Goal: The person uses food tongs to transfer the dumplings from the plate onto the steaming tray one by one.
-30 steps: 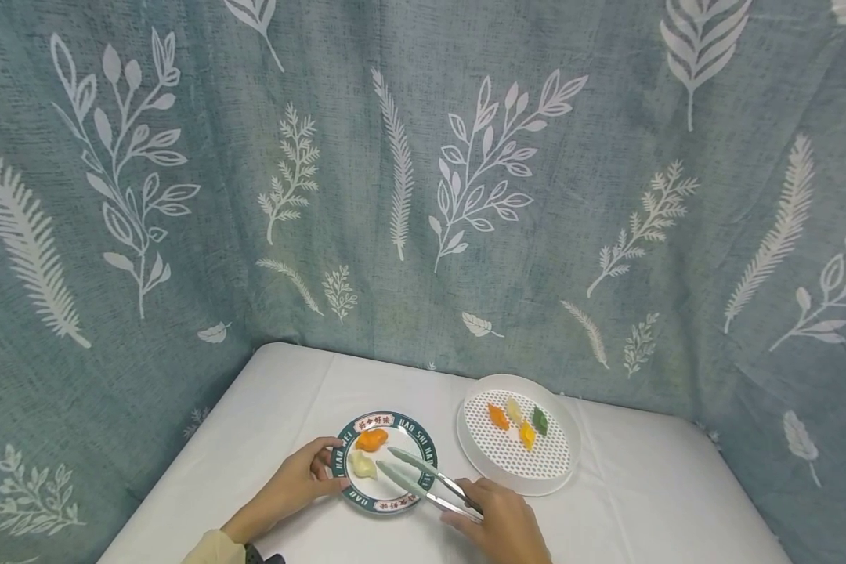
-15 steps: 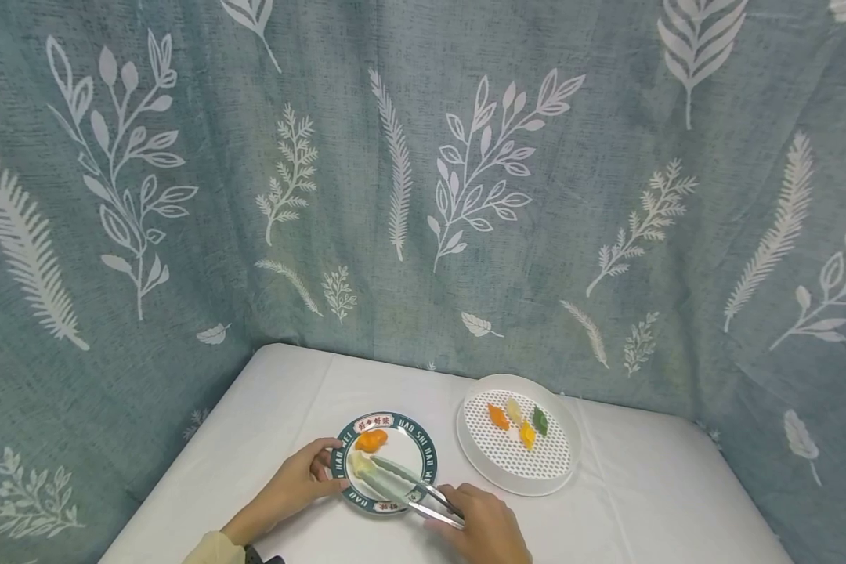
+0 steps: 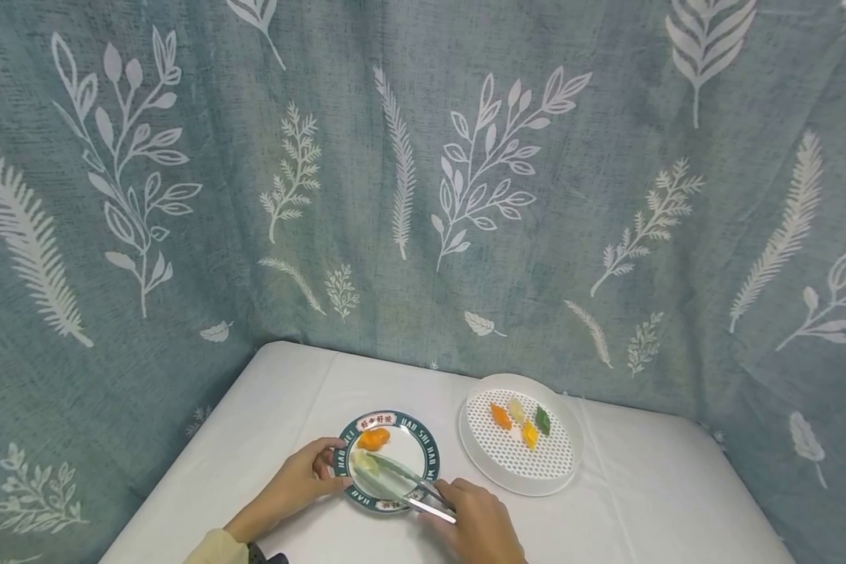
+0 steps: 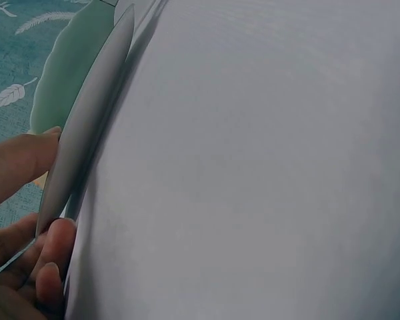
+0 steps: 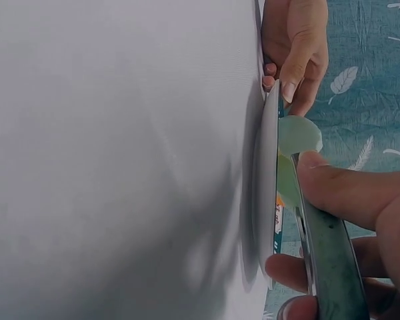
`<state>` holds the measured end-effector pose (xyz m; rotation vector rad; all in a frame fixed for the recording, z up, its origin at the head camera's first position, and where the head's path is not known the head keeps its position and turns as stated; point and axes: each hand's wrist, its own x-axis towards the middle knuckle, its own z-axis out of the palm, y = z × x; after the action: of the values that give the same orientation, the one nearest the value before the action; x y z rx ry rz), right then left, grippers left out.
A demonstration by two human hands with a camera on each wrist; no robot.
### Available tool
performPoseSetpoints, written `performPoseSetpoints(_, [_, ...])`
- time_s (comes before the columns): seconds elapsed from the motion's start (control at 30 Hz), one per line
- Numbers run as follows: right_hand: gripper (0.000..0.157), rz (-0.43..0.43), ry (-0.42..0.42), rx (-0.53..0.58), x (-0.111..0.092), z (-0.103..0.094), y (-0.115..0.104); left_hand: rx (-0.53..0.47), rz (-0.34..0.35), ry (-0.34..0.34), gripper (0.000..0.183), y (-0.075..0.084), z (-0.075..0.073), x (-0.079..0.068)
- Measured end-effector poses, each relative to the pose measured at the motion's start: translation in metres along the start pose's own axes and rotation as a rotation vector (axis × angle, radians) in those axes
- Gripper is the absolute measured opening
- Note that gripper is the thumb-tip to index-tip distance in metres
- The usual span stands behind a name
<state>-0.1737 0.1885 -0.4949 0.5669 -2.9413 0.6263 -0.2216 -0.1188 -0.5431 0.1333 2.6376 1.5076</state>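
Observation:
My left hand (image 3: 310, 474) holds the near-left rim of a round white plate (image 3: 431, 458) with a dark green lettered border. In the left wrist view the thumb (image 4: 27, 160) lies on the rim and the curled fingers are at its edge. Tongs with pale green tips and metal arms (image 3: 433, 511) are gripped in my right hand (image 3: 482, 521). Their tips reach over the plate and lie around a pale yellow dumpling (image 3: 362, 460), partly covering it. Just behind it on the plate sits an orange dumpling (image 3: 374, 439).
To the right of the plate stands a round white steamer tray (image 3: 574, 446) with a perforated base. Several small orange, cream, yellow and green dumplings lie in it. A white cloth covers the table (image 3: 289, 384); a patterned teal curtain (image 3: 366, 196) hangs behind and at the sides.
My right hand has moved left with the tongs, and their tips have come from beside the pale dumpling to around it, closer together. The left hand has stayed at the plate's rim.

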Motion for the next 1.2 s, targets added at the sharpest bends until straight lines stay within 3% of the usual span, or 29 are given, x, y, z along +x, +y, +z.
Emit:
performPoseSetpoints(0.53, [0.052, -0.08, 0.04, -0.03, 0.001, 0.007, 0.002, 0.004, 0.023, 0.0, 0.07, 0.001, 0.0, 0.001])
performPoseSetpoints(0.87, [0.056, -0.002, 0.001, -0.002, -0.001, 0.0, 0.004, 0.007, 0.017, -0.005, 0.071, 0.001, -0.001, 0.001])
performPoseSetpoints(1.2, [0.05, -0.017, 0.066, 0.001, -0.007, -0.009, 0.011, 0.008, 0.003, 0.007, 0.072, 0.0, 0.0, 0.001])
